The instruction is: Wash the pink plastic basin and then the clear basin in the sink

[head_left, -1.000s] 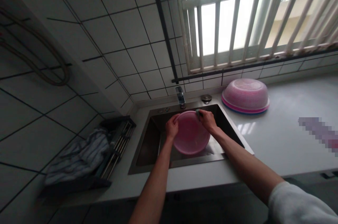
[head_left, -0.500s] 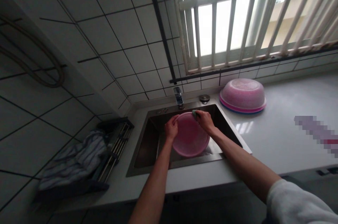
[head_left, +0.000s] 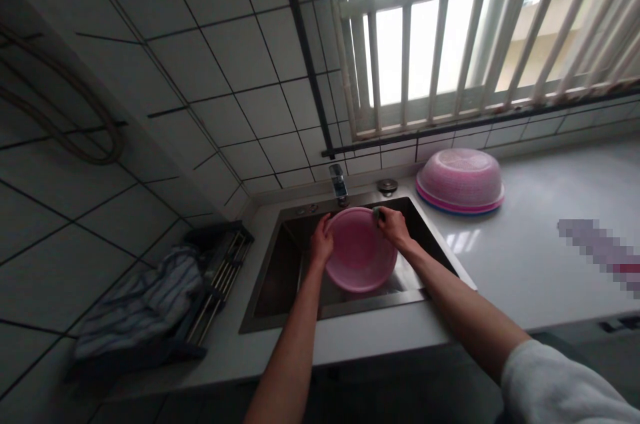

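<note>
Your right hand (head_left: 395,227) has slid rightward along the round pink plastic basin (head_left: 361,252), its grip pinching a small greenish pad (head_left: 376,213); your left hand (head_left: 321,241) grasps the left rim, over the stainless-steel sink (head_left: 350,307). You're apparently scrubbing; next likely calls for rotating it.

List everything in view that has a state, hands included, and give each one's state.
Left hand: gripping the basin's left rim
Right hand: closed on the green item
Green item: pinched at the rim
Pink basin: held, open side showing
Faucet: no stream visible
Pink colander: upside down
Striped cloth: crumpled
</note>
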`<state>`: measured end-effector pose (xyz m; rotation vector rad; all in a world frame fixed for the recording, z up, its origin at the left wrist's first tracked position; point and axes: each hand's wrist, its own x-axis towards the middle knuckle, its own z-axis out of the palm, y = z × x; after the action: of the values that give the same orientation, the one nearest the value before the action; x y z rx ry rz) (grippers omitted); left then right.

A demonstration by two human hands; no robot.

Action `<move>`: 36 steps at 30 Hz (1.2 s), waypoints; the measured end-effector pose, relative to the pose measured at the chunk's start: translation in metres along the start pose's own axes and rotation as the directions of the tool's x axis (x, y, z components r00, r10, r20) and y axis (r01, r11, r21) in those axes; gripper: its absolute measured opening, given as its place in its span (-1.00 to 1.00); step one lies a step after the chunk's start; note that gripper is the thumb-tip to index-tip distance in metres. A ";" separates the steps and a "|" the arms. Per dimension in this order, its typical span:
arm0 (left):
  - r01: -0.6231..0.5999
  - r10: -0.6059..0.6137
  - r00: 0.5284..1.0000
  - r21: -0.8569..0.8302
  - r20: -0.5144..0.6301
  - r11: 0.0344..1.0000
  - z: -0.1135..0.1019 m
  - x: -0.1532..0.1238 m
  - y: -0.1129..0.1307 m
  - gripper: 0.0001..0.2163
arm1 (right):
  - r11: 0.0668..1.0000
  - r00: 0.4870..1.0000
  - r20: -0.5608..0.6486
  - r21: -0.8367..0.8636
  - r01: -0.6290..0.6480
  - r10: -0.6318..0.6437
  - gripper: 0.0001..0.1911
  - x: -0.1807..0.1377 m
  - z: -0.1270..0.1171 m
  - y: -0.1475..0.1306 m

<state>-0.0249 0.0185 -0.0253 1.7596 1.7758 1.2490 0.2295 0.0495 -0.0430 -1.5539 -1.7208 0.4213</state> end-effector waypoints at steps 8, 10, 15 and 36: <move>-0.109 0.077 0.963 0.114 0.259 0.988 -0.004 -0.002 -0.003 -0.31 | 0.980 0.977 0.074 0.003 0.198 -0.198 -0.69 -0.008 -0.002 -0.019; -0.142 0.106 0.960 0.124 0.260 0.982 -0.003 0.000 -0.003 -0.39 | 0.973 0.969 0.091 0.004 0.229 -0.228 -0.68 -0.010 -0.002 -0.023; -0.209 0.165 0.930 0.102 0.329 0.973 0.001 -0.002 0.001 -0.38 | 0.963 0.955 0.140 -0.033 0.268 -0.261 -0.71 -0.015 0.003 -0.037; -0.077 0.021 0.964 0.203 0.263 0.976 -0.003 -0.004 0.005 -0.59 | 0.976 0.968 0.150 -0.055 0.211 -0.201 -0.68 -0.013 -0.002 -0.032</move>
<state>-0.0239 0.0128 -0.0212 1.9909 1.7727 0.8221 0.2088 0.0305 -0.0237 -1.4027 -2.0062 0.3774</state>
